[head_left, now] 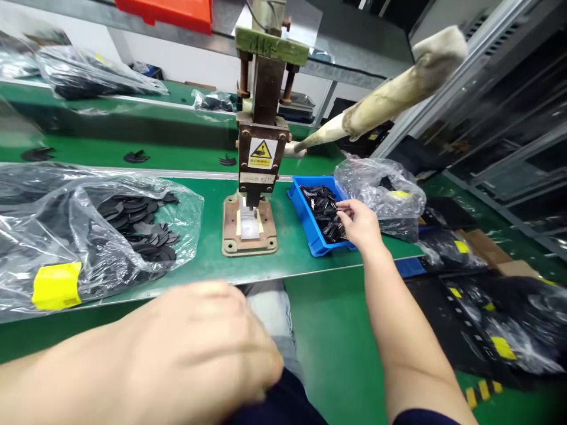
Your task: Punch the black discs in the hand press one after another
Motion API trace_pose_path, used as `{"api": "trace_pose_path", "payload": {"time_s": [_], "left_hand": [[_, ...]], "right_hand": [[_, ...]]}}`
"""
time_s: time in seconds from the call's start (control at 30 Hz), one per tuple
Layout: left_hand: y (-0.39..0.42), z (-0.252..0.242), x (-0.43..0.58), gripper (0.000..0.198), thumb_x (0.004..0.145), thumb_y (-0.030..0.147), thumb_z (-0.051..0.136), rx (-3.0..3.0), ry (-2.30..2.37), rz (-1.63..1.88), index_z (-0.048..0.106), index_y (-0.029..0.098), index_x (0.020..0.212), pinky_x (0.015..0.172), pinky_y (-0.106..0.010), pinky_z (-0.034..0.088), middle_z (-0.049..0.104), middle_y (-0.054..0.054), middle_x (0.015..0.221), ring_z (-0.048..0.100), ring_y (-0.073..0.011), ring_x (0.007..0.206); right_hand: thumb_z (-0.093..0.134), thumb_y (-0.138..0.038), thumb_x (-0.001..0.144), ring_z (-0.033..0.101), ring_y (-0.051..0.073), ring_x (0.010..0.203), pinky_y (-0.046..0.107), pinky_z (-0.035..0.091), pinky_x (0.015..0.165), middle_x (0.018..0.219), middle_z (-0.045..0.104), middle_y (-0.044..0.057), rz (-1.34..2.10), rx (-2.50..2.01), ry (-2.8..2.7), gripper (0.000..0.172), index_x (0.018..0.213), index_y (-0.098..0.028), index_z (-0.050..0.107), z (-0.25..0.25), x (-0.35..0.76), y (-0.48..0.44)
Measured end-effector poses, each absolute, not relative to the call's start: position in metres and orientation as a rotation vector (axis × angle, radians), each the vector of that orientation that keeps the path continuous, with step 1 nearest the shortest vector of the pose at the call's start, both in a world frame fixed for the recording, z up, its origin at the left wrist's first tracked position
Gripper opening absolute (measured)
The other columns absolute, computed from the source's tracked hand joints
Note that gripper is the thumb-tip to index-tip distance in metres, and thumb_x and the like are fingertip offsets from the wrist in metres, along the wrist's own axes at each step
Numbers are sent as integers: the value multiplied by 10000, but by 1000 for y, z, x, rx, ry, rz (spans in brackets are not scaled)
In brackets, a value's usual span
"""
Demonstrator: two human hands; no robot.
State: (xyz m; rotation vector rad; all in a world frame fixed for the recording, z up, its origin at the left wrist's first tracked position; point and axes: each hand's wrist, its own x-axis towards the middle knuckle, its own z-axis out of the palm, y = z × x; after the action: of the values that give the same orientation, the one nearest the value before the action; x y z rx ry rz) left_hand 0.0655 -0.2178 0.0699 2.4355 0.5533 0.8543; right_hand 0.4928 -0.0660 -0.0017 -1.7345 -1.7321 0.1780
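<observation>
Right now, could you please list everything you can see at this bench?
press: one, brown and green, middle of the bench
lever: one, off-white cloth wrap, rising right from the press
bench: one, green, across the view
bin: one, blue, right of the press
small parts: many, black, in the bin
large bag: one, clear, holding flat black pieces, left of the press
small bag: one, clear, right of the bin
flat pieces: three, black, rear belt
floor bags: several, clear, lower right
crate: one, red, top edge
left hand: blurred, near the camera
right hand: over the bin, fingers at the small parts
</observation>
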Motion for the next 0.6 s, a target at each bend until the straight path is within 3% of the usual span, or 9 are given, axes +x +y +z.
{"api": "trace_pose_path", "payload": {"time_s": [0.1,0.27,0.4,0.6], "left_hand": [[-187,45,80,324,999,237,593,2425,555,754,643,298,1313,892,-345,626,758,-66,1126,734,-212,994],[-160,-26,107,451,1000,299,634,2134,871,1018,553,254,1442,904,-352,625,674,-117,1316,744,-184,952],[-165,-57,117,439,983,305,674,1958,939,1074,596,255,1413,856,-318,622,721,-82,1223,734,-162,885],[-182,-69,114,286,988,283,675,1794,1012,1076,691,241,1270,874,-310,595,760,-70,1153,728,-182,959]], "right_hand": [[636,-402,923,695,199,961,405,591,944,1116,748,78,325,-1516,-1585,290,1140,-221,701,-6,458,-94],[667,-459,932,687,158,802,337,611,778,985,740,42,774,-1254,-1462,261,1068,-245,732,-44,374,-146],[655,-489,941,674,149,743,315,602,712,921,725,38,1077,-1144,-1342,273,1022,-241,736,-77,327,-168],[689,-516,915,665,158,740,323,589,714,862,719,23,1276,-1102,-1215,269,982,-261,739,-100,308,-173]]}}
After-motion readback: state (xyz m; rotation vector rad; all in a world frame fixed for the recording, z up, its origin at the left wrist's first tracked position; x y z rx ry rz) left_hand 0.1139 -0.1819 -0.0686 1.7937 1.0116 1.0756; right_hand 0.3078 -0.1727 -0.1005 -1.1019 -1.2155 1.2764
